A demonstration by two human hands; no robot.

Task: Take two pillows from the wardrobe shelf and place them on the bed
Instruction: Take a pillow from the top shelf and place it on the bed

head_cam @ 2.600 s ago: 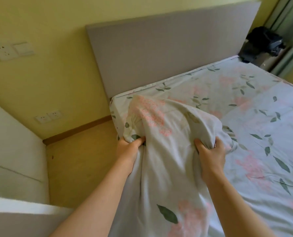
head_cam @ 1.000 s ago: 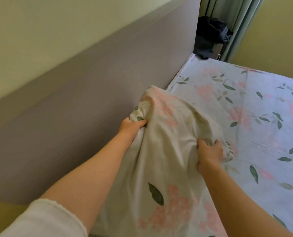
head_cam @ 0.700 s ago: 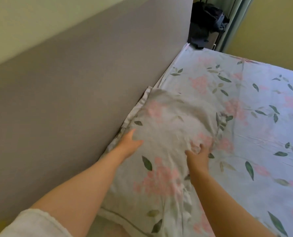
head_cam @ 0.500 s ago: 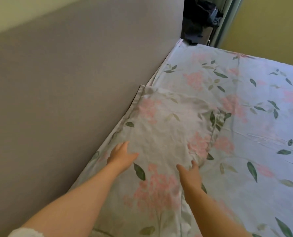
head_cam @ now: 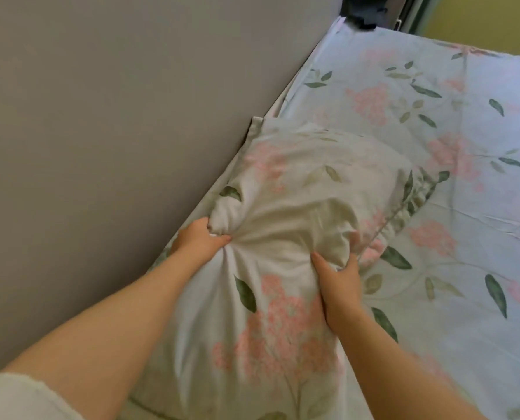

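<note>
Step in hand: settling one pillow [head_cam: 298,213] at centre frame, lying on the bed [head_cam: 434,237] against the headboard [head_cam: 116,116]. Left hand [head_cam: 201,237] clamped on bunched cover; right hand [head_cam: 337,277] gripping a fold. Next, by judgement: release, smooth flat (only one pillow seen), then fetch the second from the wardrobe.

One floral-print fabric pillow [head_cam: 298,207] is lying on one bed with a matching floral sheet [head_cam: 434,116]; two bare hands, left hand [head_cam: 201,237] and right hand [head_cam: 340,280], are showing beside one grey upholstered headboard [head_cam: 116,116].
</note>
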